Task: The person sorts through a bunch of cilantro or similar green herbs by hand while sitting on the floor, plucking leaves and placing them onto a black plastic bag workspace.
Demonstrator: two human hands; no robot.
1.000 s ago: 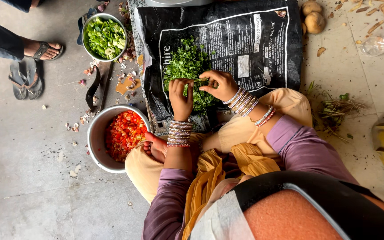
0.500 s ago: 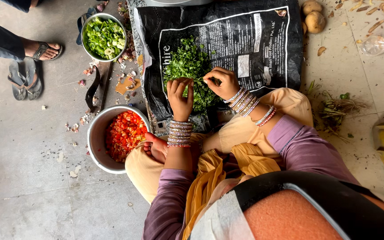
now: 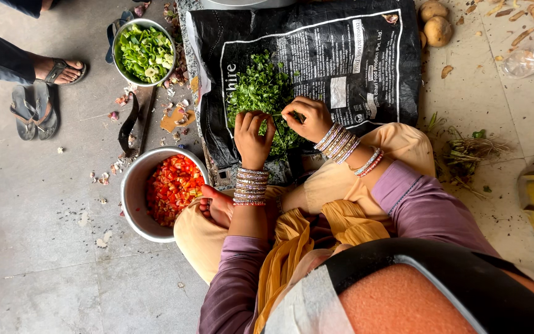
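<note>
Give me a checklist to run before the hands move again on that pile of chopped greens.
1. Left hand on the heap of chopped green leaves: ok, fingers curled at its near edge.
2. Right hand pinching a stem: ok.
3. Blade between the hands: cannot tell, hidden.
4. Black printed plastic sack under the greens: ok, lies flat.
5. Round steel bowl of diced red vegetable: ok, apart, beside the left knee.
6. Small steel bowl of chopped pale green pieces: ok, off the sack.
</note>
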